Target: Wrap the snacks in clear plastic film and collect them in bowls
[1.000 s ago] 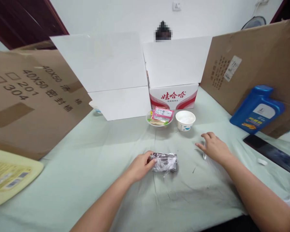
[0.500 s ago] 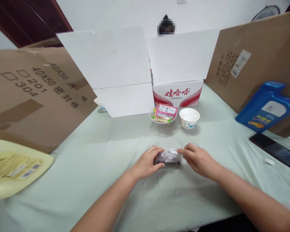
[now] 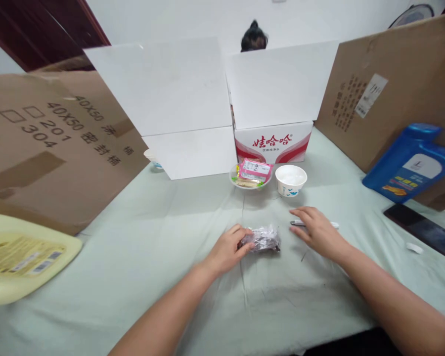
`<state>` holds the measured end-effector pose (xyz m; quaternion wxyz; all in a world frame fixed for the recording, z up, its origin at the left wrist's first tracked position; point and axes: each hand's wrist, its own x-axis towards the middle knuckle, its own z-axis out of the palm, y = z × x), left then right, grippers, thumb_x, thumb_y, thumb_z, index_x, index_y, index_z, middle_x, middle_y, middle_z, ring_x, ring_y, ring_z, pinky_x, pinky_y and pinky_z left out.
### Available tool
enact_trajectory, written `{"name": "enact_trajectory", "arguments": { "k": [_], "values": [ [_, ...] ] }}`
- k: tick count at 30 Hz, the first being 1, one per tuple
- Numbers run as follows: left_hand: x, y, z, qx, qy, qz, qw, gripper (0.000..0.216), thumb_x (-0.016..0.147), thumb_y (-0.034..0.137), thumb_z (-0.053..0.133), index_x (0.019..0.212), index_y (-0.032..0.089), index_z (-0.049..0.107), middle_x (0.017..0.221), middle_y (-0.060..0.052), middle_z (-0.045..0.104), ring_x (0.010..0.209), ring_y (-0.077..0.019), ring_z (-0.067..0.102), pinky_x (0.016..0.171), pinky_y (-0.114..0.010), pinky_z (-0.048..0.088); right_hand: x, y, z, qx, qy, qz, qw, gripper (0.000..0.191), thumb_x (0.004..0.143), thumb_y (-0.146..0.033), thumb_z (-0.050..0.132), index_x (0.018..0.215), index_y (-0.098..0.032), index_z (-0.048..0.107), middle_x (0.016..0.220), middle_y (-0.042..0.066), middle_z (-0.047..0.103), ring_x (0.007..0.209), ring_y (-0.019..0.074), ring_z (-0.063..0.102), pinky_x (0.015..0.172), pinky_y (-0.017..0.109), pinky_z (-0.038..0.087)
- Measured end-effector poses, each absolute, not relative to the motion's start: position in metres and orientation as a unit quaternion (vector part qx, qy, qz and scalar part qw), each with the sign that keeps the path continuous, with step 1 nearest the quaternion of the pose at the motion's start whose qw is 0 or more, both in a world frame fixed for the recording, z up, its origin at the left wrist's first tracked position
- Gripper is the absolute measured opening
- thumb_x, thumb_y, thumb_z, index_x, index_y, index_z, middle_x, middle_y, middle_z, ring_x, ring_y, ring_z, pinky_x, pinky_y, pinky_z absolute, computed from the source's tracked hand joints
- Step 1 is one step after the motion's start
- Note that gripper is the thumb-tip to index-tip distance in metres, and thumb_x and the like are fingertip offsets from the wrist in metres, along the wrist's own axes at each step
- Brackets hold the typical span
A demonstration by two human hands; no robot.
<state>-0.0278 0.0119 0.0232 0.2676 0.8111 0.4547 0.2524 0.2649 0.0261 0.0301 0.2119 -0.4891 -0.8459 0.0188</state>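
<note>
Near centre, my left hand has its fingers closed on the left end of the small dark packet in crinkled clear plastic wrap. The packet lies on the pale green tablecloth.

My right hand was on the packet's right end half a second ago. It is now off it, lying flat with fingers loosely spread over a slim silver-and-white stick just to the right. One hand alone now pins the packet, and the wrap looks unopened.

Farther off are a white paper cup and a shallow dish holding a pink sachet.
</note>
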Motion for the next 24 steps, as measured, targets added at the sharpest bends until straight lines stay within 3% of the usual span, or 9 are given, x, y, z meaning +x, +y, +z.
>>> {"name": "enact_trajectory", "arguments": {
  "k": [3, 4, 7, 9, 13, 17, 18, 21, 24],
  "values": [
    [-0.026, 0.012, 0.023, 0.808, 0.433, 0.281, 0.283, 0.020, 0.092, 0.031, 0.048, 0.092, 0.018, 0.063, 0.085, -0.003, 0.059, 0.079, -0.0162, 0.056, 0.073, -0.027, 0.044, 0.232, 0.015, 0.023, -0.382, -0.878, 0.069, 0.280, 0.066, 0.085, -0.047, 0.060, 0.140, -0.016, 0.038, 0.127, 0.018, 0.056, 0.117, 0.0299, 0.051, 0.095, 0.046, 0.044],
    [-0.028, 0.014, 0.023, 0.800, 0.433, 0.296, 0.291, 0.020, 0.092, 0.031, 0.047, 0.089, 0.018, 0.062, 0.084, -0.003, 0.059, 0.079, -0.0163, 0.057, 0.073, -0.027, 0.044, 0.226, 0.013, 0.022, -0.368, -0.883, 0.075, 0.282, 0.061, 0.085, -0.044, 0.060, 0.137, -0.016, 0.042, 0.120, 0.016, 0.060, 0.111, 0.0295, 0.054, 0.092, 0.046, 0.045],
    [-0.039, 0.021, 0.025, 0.758, 0.461, 0.359, 0.289, 0.020, 0.090, 0.032, 0.048, 0.084, 0.018, 0.061, 0.083, -0.003, 0.059, 0.079, -0.0162, 0.057, 0.070, -0.026, 0.043, 0.227, 0.017, 0.022, -0.400, -0.860, 0.072, 0.308, 0.023, 0.091, -0.027, 0.049, 0.108, -0.019, 0.062, 0.091, 0.010, 0.067, 0.089, 0.0251, 0.060, 0.081, 0.043, 0.048],
    [-0.049, 0.026, 0.027, 0.725, 0.483, 0.401, 0.283, 0.018, 0.087, 0.033, 0.051, 0.081, 0.018, 0.059, 0.087, -0.004, 0.060, 0.080, -0.0165, 0.057, 0.071, -0.026, 0.044, 0.239, 0.025, 0.023, -0.440, -0.822, 0.072, 0.355, 0.021, 0.093, -0.025, 0.044, 0.095, -0.021, 0.064, 0.084, 0.008, 0.067, 0.084, 0.0232, 0.061, 0.077, 0.039, 0.049],
    [-0.063, 0.030, 0.034, 0.695, 0.478, 0.433, 0.317, 0.008, 0.079, 0.027, 0.055, 0.078, 0.019, 0.054, 0.103, -0.008, 0.064, 0.099, -0.0205, 0.060, 0.085, -0.032, 0.045, 0.257, 0.032, 0.026, -0.485, -0.765, 0.091, 0.414, 0.022, 0.095, -0.033, 0.044, 0.098, -0.022, 0.063, 0.088, 0.006, 0.068, 0.085, 0.0222, 0.063, 0.076, 0.036, 0.051],
    [-0.067, 0.022, 0.049, 0.738, 0.422, 0.401, 0.342, 0.006, 0.074, 0.016, 0.051, 0.071, 0.021, 0.049, 0.089, -0.007, 0.068, 0.111, -0.0244, 0.057, 0.093, -0.039, 0.044, 0.251, 0.023, 0.032, -0.440, -0.821, 0.116, 0.345, 0.040, 0.088, -0.044, 0.056, 0.121, -0.021, 0.055, 0.109, 0.011, 0.066, 0.103, 0.0265, 0.060, 0.085, 0.043, 0.050],
    [-0.067, 0.019, 0.054, 0.750, 0.409, 0.390, 0.344, 0.008, 0.073, 0.014, 0.050, 0.070, 0.021, 0.049, 0.082, -0.006, 0.067, 0.109, -0.0243, 0.058, 0.090, -0.038, 0.046, 0.247, 0.019, 0.035, -0.417, -0.847, 0.110, 0.311, 0.040, 0.087, -0.043, 0.059, 0.120, -0.021, 0.056, 0.112, 0.012, 0.065, 0.108, 0.0281, 0.058, 0.089, 0.046, 0.048],
    [-0.072, 0.012, 0.067, 0.793, 0.384, 0.342, 0.326, 0.012, 0.071, 0.011, 0.046, 0.070, 0.020, 0.054, 0.079, -0.005, 0.065, 0.097, -0.0219, 0.061, 0.084, -0.035, 0.048, 0.240, 0.009, 0.043, -0.353, -0.898, 0.089, 0.248, 0.013, 0.091, -0.027, 0.052, 0.097, -0.022, 0.063, 0.107, 0.010, 0.067, 0.113, 0.0275, 0.055, 0.096, 0.049, 0.042],
    [-0.079, 0.007, 0.078, 0.836, 0.382, 0.261, 0.294, 0.016, 0.072, 0.011, 0.047, 0.075, 0.020, 0.059, 0.080, -0.003, 0.065, 0.085, -0.0183, 0.061, 0.080, -0.032, 0.048, 0.237, 0.001, 0.052, -0.317, -0.911, 0.096, 0.244, 0.020, 0.095, -0.017, 0.042, 0.089, -0.021, 0.060, 0.098, 0.008, 0.068, 0.104, 0.0227, 0.058, 0.091, 0.043, 0.045]
  ]
}}
